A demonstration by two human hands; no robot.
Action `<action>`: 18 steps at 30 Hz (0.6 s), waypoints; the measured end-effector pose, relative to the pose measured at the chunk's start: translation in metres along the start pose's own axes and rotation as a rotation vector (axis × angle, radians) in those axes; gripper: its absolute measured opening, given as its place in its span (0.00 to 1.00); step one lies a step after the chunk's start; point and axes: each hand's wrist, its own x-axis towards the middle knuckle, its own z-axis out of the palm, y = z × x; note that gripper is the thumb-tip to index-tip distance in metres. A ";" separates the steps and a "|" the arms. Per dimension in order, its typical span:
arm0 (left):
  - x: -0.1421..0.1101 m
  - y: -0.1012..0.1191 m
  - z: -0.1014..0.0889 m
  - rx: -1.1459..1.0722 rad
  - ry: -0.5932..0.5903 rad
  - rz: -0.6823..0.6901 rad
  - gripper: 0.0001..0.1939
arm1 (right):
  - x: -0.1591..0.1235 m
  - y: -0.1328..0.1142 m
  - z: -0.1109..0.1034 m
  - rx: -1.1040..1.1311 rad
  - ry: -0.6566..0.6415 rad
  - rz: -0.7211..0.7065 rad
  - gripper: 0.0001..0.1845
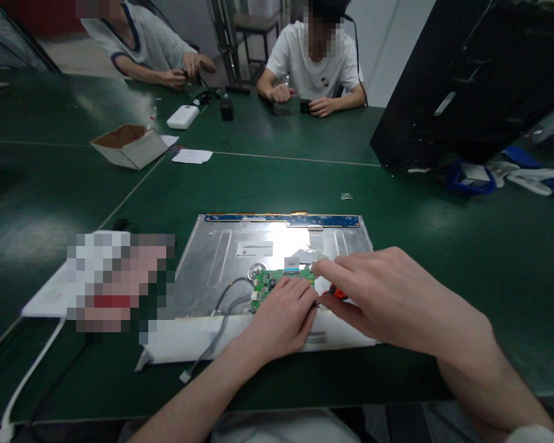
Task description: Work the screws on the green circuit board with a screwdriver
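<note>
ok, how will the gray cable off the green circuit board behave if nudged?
Likely floppy: the gray cable curves loosely over the display panel. Its tail should shift easily, since the white connector lies unplugged beyond the panel's near edge. The other end probably resists, being attached at the green circuit board.

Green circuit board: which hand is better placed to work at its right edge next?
Probably the right hand: it is at that side, with a red-and-black object between thumb and fingers. The left hand lies over the lower part of the green circuit board, perhaps steadying it.
</note>
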 end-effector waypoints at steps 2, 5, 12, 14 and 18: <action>0.000 0.000 0.000 -0.002 0.006 0.009 0.09 | -0.001 0.000 -0.001 0.026 0.001 -0.030 0.07; 0.000 0.001 -0.001 -0.015 0.008 0.016 0.10 | -0.002 -0.001 -0.002 0.044 -0.013 -0.049 0.08; 0.000 0.000 -0.003 -0.037 -0.031 0.003 0.10 | -0.002 0.001 -0.001 0.012 -0.015 -0.010 0.06; 0.000 0.000 -0.003 -0.037 -0.032 0.004 0.10 | -0.002 0.001 -0.002 0.028 -0.021 -0.027 0.07; 0.000 0.000 -0.003 -0.051 -0.039 0.004 0.10 | -0.001 0.000 -0.002 0.027 -0.020 -0.025 0.09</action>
